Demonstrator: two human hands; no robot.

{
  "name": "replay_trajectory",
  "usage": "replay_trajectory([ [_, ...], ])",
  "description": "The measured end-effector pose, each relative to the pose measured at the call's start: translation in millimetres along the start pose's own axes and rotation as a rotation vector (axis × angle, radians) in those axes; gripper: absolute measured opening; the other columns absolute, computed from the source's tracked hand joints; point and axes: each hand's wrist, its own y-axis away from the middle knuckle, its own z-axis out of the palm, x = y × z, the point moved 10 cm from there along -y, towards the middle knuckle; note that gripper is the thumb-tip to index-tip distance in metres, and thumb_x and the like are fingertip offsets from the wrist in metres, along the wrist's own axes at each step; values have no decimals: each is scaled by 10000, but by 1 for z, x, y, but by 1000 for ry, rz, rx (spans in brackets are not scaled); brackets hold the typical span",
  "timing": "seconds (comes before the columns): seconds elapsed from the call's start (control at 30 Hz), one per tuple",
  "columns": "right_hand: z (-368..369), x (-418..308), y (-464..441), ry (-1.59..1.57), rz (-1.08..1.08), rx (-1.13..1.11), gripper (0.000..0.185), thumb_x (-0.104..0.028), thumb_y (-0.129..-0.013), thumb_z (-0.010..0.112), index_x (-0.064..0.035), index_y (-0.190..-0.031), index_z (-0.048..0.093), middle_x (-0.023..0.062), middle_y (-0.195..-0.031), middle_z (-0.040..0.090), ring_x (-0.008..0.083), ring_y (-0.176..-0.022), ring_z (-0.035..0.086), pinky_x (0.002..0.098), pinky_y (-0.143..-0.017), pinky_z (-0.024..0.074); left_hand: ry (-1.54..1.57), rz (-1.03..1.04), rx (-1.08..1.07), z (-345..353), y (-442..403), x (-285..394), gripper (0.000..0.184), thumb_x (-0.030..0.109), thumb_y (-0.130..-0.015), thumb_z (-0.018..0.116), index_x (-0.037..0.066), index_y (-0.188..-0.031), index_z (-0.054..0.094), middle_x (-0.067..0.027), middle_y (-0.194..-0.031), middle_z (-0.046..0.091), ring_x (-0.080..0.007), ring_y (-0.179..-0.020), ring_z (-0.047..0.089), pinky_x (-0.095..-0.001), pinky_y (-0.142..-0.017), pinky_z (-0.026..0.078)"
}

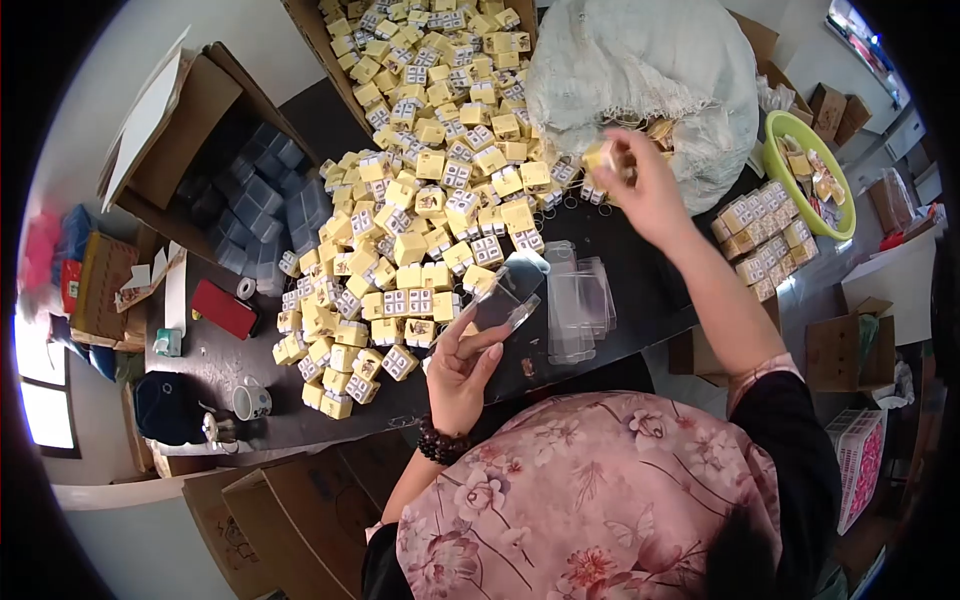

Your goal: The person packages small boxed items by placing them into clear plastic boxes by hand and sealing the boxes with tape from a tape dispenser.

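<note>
My left hand (462, 365) holds a clear plastic box (508, 300) between thumb and fingers, over the front edge of the yellow block pile. In my right hand (640, 185), raised near the white sack, is a small yellow block (600, 157), pinched at the fingertips and slightly blurred. A large heap of small yellow and white blocks (410, 248) spreads over the dark table (640, 270) and back into a cardboard box. Flat clear plastic sheets or unfolded boxes (580, 305) lie on the table between my hands.
A white woven sack (650, 70) stands at the back. Stacked patterned blocks (765, 235) and a green basin (848, 200) are at the right. At the left are an open carton (185, 130) of clear boxes, a red phone-like object (224, 309) and a white cup (250, 400).
</note>
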Motion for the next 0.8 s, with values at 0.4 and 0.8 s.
replay_trajectory([
  [0.4, 62, -69, 125, -560, 134, -285, 439, -165, -907, 659, -66, -1312, 522, 57, -1151, 617, 109, -978, 581, 267, -778, 505, -118, 223, -72, 35, 26, 26, 450, -55, -912, 558, -76, -1332, 398, -131, -1109, 669, -121, -997, 619, -248, -857, 501],
  [0.8, 74, -76, 142, -879, 265, -221, 389, -104, -940, 591, -2, -1306, 506, 117, -1224, 585, 170, -1121, 571, 280, -906, 477, -361, 393, -112, 48, 36, 54, 499, -81, -898, 555, -7, -1352, 360, -131, -1055, 661, -160, -1008, 614, -270, -873, 484],
])
